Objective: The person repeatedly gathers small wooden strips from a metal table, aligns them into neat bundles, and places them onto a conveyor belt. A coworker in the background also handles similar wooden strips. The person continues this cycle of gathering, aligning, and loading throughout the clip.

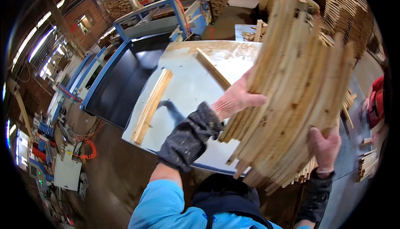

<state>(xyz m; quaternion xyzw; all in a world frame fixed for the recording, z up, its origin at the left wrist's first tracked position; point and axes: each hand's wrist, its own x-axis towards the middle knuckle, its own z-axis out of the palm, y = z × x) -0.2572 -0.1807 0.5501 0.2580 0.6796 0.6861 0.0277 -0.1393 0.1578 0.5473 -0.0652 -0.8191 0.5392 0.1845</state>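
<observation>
White desk (185, 81) in front of you, its right side hidden behind the large bundle of wooden strips (287, 95) you hold tilted over it. Pale timber piece (152, 106) lies along the left edge, darker strip (211, 66) slanting in from the far edge. Your gloved hands both grip the bundle, left hand (237, 98) at its left side, right hand (325, 148) at its near right.

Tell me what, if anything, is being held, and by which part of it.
A bundle of wooden strips: the left grip holds its left side, the right grip its lower right side, as pictured.
</observation>
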